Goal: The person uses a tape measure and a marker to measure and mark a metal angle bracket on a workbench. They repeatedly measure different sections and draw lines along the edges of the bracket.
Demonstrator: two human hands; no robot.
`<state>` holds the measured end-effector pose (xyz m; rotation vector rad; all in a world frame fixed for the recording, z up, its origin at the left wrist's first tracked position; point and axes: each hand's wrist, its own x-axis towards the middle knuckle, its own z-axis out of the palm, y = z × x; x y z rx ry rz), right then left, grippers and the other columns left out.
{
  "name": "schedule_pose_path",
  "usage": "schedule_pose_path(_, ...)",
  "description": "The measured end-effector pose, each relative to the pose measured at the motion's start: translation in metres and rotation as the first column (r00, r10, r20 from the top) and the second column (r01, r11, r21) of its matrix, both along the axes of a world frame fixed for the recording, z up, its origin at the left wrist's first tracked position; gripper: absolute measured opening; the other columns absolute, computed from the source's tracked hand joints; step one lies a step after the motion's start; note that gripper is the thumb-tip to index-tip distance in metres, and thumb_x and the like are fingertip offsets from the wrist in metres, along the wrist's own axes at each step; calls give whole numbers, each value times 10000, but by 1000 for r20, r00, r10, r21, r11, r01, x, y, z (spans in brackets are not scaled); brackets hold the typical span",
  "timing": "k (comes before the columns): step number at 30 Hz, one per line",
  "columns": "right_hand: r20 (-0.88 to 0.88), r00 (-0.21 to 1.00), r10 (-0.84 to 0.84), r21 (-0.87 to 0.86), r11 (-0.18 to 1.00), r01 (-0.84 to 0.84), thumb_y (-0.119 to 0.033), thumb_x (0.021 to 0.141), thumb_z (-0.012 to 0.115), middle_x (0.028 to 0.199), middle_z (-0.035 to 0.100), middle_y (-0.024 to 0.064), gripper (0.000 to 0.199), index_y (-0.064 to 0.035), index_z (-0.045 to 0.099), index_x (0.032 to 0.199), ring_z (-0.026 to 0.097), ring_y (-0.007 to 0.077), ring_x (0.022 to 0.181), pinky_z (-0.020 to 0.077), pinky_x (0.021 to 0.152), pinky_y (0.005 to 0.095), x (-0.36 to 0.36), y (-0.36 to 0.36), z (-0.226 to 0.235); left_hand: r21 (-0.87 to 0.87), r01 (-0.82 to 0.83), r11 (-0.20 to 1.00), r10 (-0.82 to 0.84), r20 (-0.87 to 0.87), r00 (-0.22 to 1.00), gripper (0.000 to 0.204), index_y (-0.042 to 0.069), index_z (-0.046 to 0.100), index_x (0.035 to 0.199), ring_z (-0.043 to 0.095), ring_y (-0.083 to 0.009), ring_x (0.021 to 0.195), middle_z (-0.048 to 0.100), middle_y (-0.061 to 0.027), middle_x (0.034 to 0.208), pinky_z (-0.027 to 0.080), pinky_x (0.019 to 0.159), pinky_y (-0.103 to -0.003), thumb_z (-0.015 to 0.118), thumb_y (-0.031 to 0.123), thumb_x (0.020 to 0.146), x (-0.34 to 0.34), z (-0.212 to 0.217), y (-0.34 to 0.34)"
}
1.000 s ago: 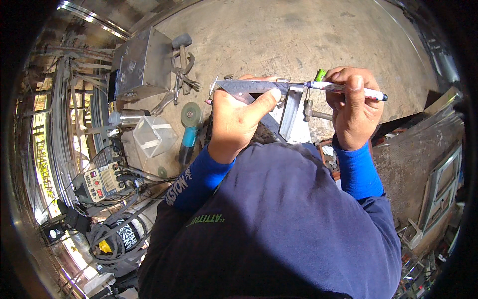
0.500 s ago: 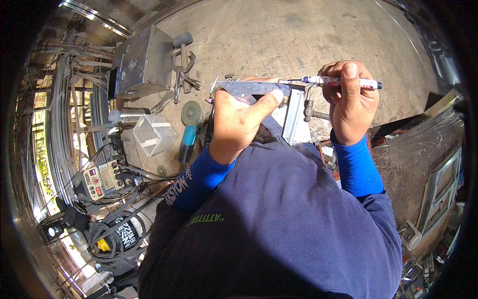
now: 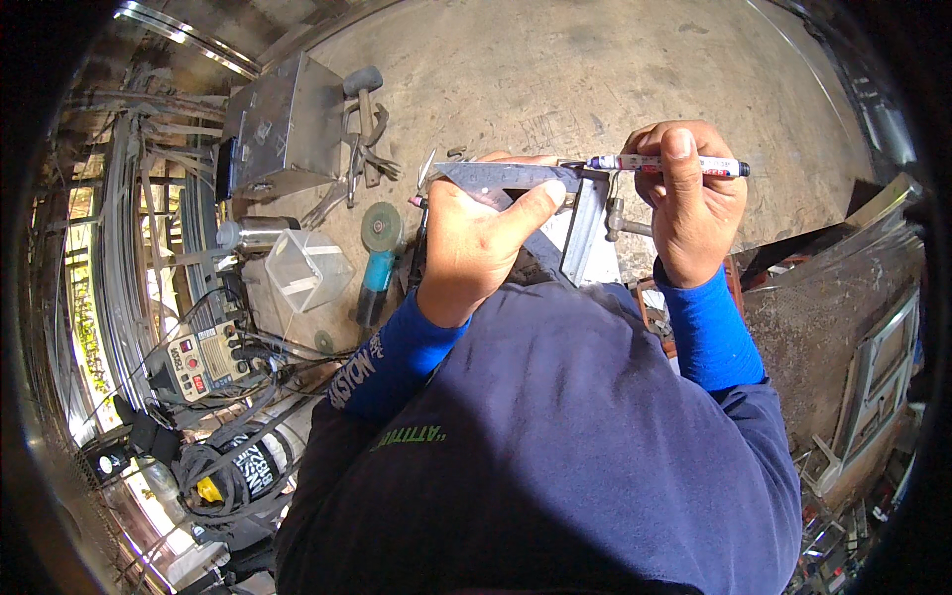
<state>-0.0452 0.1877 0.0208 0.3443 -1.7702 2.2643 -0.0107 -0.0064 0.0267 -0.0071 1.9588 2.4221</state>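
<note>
My left hand (image 3: 474, 238) is closed on a grey metal square (image 3: 511, 180), its thumb pressed flat on the blade. The blade's pointed end juts out left of the hand, and a lighter metal arm (image 3: 585, 230) runs down from its right end. Whatever lies beneath the blade is mostly hidden by my hand. My right hand (image 3: 696, 203) grips a white paint marker (image 3: 635, 163) with a dark end, thumb on top. The marker lies nearly level, its tip pointing left at the right end of the blade.
A hammer (image 3: 630, 226) lies beneath my right hand. To the left are an angle grinder (image 3: 378, 263), a clear plastic container (image 3: 307, 268), a metal box (image 3: 283, 124), a mallet (image 3: 364, 84) and pliers. A welding machine (image 3: 203, 362) with cables stands lower left. The worktable (image 3: 555, 69) stretches ahead.
My right hand has shifted slightly left with the marker, bringing its tip closer to the square. My left hand keeps its place on the square.
</note>
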Motion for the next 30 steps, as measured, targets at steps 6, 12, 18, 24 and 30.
schedule_pose_path(6, 23, 999, -26, -52, 998, 27, -250, 1011, 695, 731, 659, 0, 262, -22, 695, 881, 496, 39, 592, 384, 535, 212, -1, -6, 4, -14, -12, 1000, 12, -5, 1000, 210, -86, 703, 1087, 681, -136, 875, 732, -92, 961, 541, 803, -268, 735, -15, 892, 0, -3, 0)
schedule_pose_path(12, -36, 999, 3, 47, 999, -1, -251, 1036, 643, 872, 693, 117, 264, -5, 659, 942, 501, 71, 606, 379, 538, 220, -2, 0, -2, -1, 1, 1000, -1, 29, 1000, 201, -82, 696, 1095, 683, -162, 932, 725, -106, 1001, 520, 861, -279, 700, -56, 895, 0, 1, 1)
schedule_pose_path(18, -240, 954, -181, 211, 949, 234, -176, 1050, 597, 824, 646, 96, 264, 14, 620, 867, 497, 87, 615, 353, 539, 228, -4, 22, -5, 9, -4, 1000, 4, 24, 1000, 197, -83, 696, 1096, 687, -166, 918, 728, -111, 1003, 526, 852, -286, 695, -55, 901, -2, -1, -1)
schedule_pose_path(24, 232, 972, -49, 281, 960, -19, -337, 1075, 536, 732, 602, -15, 374, -61, 657, 854, 477, 60, 599, 343, 542, 225, -6, 32, -29, 58, -38, 998, 35, 51, 998, 203, -82, 704, 1098, 687, -148, 870, 739, -105, 986, 531, 787, -280, 704, -42, 899, -5, -12, 2)
schedule_pose_path(30, 641, 701, 313, 97, 873, -478, -345, 1028, 648, 664, 575, -52, 340, -26, 730, 940, 467, 42, 581, 366, 511, 253, -20, -5, -127, 20, -209, 978, 201, 195, 960, 157, -60, 733, 1016, 668, -145, 753, 735, -73, 890, 517, 669, -289, 746, -22, 865, -26, -106, 2)
